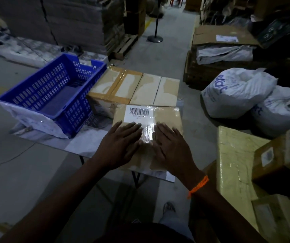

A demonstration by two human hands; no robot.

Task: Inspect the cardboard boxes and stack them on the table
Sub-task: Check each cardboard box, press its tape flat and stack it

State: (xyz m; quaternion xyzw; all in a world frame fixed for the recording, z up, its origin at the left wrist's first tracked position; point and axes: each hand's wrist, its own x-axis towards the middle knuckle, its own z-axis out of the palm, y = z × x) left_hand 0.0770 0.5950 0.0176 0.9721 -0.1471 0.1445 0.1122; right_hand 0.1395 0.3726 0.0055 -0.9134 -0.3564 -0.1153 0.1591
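Observation:
A taped cardboard box [167, 118] with a white barcode label lies on the small table [86, 142], nearest to me. My left hand [121, 146] and my right hand [170, 146] both press flat on its top, fingers straight, side by side. Behind it stand two more taped boxes: one with brown tape bands [116, 85] at the left and a paler one [156, 88] at the right, touching each other.
A blue slotted plastic crate [26, 95] stands on the table's left part. Stuffed white sacks [235, 92] lie on the floor at the right. More cardboard boxes [235, 158] are piled at the near right. A pole stand [155, 38] stands in the aisle beyond.

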